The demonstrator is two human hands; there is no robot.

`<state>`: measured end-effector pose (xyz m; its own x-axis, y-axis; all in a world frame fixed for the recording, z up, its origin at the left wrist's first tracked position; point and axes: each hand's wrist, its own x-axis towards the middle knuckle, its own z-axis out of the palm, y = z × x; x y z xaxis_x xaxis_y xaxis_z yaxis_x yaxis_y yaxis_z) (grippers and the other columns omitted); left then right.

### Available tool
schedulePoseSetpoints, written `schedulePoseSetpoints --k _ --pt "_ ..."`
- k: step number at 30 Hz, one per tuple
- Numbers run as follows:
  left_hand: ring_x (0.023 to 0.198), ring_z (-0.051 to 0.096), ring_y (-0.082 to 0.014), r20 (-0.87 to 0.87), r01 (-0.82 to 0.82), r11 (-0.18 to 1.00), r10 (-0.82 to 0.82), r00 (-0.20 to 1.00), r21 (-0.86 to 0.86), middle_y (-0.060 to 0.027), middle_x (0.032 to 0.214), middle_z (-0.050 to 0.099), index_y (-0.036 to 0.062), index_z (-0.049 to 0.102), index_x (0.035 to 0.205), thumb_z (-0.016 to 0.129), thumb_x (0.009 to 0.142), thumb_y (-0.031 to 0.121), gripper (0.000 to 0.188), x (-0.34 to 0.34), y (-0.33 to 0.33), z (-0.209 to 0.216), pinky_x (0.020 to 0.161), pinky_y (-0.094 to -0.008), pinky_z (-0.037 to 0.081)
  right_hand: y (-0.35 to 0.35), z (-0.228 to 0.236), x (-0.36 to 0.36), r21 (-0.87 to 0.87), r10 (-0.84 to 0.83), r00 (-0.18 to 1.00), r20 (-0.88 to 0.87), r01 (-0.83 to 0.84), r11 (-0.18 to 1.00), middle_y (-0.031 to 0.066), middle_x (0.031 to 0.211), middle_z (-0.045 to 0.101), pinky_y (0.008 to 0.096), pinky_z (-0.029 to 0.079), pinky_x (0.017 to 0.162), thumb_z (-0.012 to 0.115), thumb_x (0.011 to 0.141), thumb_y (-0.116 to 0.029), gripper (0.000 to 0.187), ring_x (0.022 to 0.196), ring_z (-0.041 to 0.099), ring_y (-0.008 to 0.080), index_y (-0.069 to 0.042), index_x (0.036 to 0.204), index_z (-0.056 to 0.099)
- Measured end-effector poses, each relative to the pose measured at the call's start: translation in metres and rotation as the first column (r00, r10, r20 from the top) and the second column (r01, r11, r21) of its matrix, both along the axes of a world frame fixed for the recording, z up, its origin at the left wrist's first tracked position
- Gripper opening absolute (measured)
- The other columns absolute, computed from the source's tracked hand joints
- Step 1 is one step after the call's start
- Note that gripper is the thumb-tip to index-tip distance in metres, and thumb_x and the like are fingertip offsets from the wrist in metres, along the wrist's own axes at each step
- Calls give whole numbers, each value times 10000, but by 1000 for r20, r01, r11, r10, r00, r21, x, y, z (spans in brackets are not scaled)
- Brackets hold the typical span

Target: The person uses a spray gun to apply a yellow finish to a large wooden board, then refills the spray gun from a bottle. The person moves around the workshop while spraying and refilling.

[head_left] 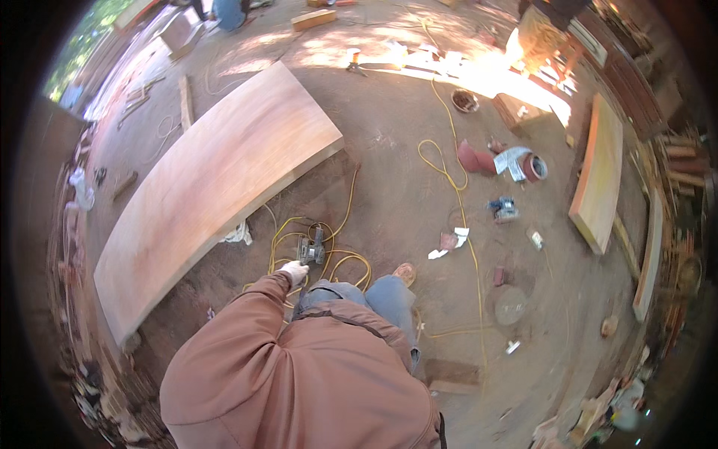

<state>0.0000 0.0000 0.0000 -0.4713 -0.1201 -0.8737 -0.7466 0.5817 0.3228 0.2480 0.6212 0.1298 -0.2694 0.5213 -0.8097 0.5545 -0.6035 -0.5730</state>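
Observation:
My left hand [294, 272], in a whitish glove, reaches down beside my legs. Its fingers close around the handle end of a grey and black power sander [310, 251], which is low over the ground among loops of yellow cord [350, 262]. To the left of the sander lies a long, thick wooden slab [217, 187] with a smooth pale-reddish top. A crumpled white cloth [238, 234] shows under the slab's near edge. My right hand and forearm are hidden from view.
A yellow cord [473, 262] runs along the ground on my right. Near it are a blue power tool [503, 209], a reddish abrasive roll [534, 168] and a round bowl [464, 101]. Another slab [600, 176] stands far right. A person [540, 37] is at the back.

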Motion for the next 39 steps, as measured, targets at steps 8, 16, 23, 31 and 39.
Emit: schedulePoseSetpoints --k 8,16,23,31,39 --pt "673 647 -198 -113 -711 642 760 640 287 -68 851 702 115 651 1095 570 1065 375 275 -37 30 114 601 -368 531 56 -20 -164 20 605 758 243 -627 778 51 811 643 419 522 578 643 989 -310 157 623 611 249 -164 932 642" --pt "707 646 -212 -115 -881 456 889 444 127 -121 884 707 31 672 1073 587 1042 377 357 42 4 78 596 -400 495 76 -37 -315 67 837 16 546 -997 -24 59 837 665 423 519 561 643 1008 -321 174 614 619 260 -152 979 672" --pt "1034 671 -384 69 -595 730 649 758 -337 -244 1059 693 39 644 1166 560 1021 304 314 -98 -32 69 855 -480 537 40 -78 -525 173 782 0 623 -975 -138 66 859 684 426 516 547 643 1023 -330 197 607 625 269 -141 1021 698" --pt "1243 614 -412 -751 -110 972 -84 654 -205 -239 1264 681 25 615 1350 594 993 375 501 -592 -75 205 1065 -490 484 -246 96 -891 470 980 87 -179 -867 163 152 1282 703 343 496 1040 650 1031 -124 319 1179 654 215 37 1305 673" --pt "988 728 -371 -527 415 904 -306 793 99 -179 966 770 98 795 1003 476 1029 556 558 -851 -57 262 902 -456 539 -400 182 -1085 192 941 29 -337 -976 99 71 1210 721 266 505 1004 679 995 -11 302 1111 658 116 58 1289 664"
